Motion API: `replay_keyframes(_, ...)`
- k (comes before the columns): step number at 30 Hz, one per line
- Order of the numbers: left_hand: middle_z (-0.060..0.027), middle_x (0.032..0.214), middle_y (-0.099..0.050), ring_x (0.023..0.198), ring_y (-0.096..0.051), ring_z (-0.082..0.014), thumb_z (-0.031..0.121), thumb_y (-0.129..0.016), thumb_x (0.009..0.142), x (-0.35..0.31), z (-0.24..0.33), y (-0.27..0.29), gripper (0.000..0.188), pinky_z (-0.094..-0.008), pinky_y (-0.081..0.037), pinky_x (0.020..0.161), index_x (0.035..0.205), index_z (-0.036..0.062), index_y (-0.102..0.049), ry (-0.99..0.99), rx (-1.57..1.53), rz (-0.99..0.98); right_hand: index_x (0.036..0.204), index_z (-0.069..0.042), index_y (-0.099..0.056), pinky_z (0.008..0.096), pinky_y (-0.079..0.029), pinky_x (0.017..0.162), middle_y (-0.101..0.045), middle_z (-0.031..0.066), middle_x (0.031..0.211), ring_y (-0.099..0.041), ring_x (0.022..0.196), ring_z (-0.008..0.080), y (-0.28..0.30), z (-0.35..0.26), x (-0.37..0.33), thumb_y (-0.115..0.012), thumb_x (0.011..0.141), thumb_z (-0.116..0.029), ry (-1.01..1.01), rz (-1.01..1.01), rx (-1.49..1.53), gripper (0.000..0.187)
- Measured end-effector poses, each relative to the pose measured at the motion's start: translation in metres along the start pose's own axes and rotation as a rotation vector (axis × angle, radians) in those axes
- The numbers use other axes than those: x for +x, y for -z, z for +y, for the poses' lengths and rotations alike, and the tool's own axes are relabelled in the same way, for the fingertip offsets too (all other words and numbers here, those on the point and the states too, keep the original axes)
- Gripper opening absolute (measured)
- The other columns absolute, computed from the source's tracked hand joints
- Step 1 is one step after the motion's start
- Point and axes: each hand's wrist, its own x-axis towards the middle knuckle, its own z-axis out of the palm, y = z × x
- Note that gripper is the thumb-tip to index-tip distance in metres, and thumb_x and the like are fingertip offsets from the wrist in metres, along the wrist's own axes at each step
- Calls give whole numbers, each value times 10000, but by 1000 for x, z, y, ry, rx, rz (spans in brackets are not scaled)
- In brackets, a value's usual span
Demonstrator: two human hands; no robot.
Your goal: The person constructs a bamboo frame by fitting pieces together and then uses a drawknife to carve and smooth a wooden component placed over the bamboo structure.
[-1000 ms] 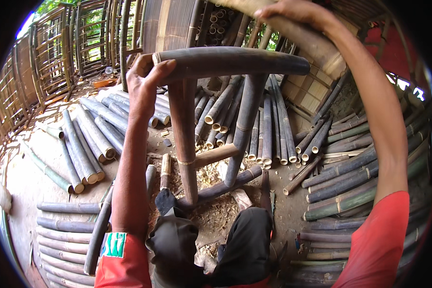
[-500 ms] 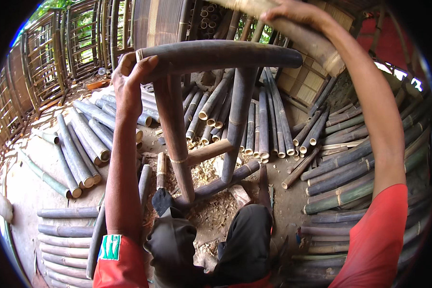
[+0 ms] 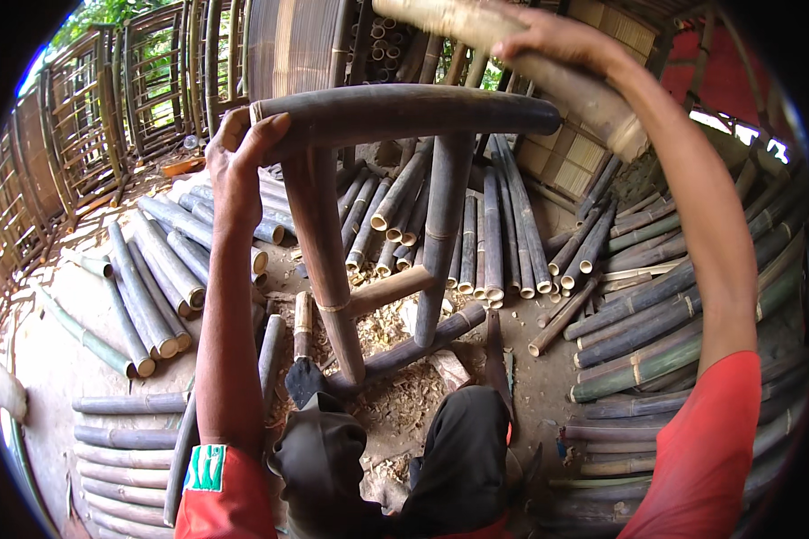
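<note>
Now: my L hand clasps dk. rail, left end; my R hand, wrapped over pale bamboo pc., slightly lowered; work ongoing.

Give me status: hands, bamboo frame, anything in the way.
Left hand gripping dark bamboo frame. Right hand holding pale bamboo length, raised. Wood shavings below, possible clutter.

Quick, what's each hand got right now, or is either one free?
Left hand: closed on the left end of the dark bamboo crossbar.
Right hand: closed around the pale bamboo piece.
</note>
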Motion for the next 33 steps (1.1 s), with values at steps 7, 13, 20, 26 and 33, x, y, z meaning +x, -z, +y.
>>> replay_keyframes(7, -97, 1024, -743, 941, -690, -163, 293, -772, 865, -3, 2, -4, 430, -326, -522, 930, 1140, -33, -713, 24, -58, 23, 1677, -140, -264, 340, -300, 1230, -449, 197, 1602, -427, 1460, 272, -51, 18, -7, -784, 805, -344, 92, -142, 30, 1036)
replay_keyframes(13, -95, 990, -737, 921, -675, -156, 288, -798, 849, 1, -4, -7, 430, -311, -515, 896, 1108, -47, -720, -68, -22, 19, 1676, -138, -276, 361, -332, 1214, -421, 203, 1633, -471, 1442, 282, -41, -21, -2, -796, 772, -347, 190, -126, -90, 1064)
replay_keyframes(20, -127, 1012, -733, 946, -687, -176, 338, -816, 829, -2, 4, 3, 532, -335, -521, 926, 1148, -72, -700, 13, 33, -14, 1673, -132, -245, 387, -305, 1246, -407, 210, 1633, -379, 1511, 326, -62, -81, 1, -754, 780, -300, 253, -172, -32, 1042)
replay_keyframes(26, -82, 1027, -731, 964, -641, -154, 397, -774, 832, -3, 12, -2, 516, -327, -480, 909, 1140, -15, -736, 3, 89, -46, 1663, -102, -235, 473, -471, 1104, -598, 306, 1422, -642, 1246, 390, -98, -66, -93, -759, 783, -415, 88, 129, 91, 1071)
replay_keyframes(33, -74, 952, -702, 899, -639, -147, 416, -774, 882, -2, 2, 1, 489, -320, -499, 849, 1090, -24, -725, -43, 53, -21, 1608, 24, -239, 480, -430, 1140, -514, 349, 1461, -537, 1341, 447, -395, -64, -394, -819, 766, -404, -692, 239, 448, 1108)
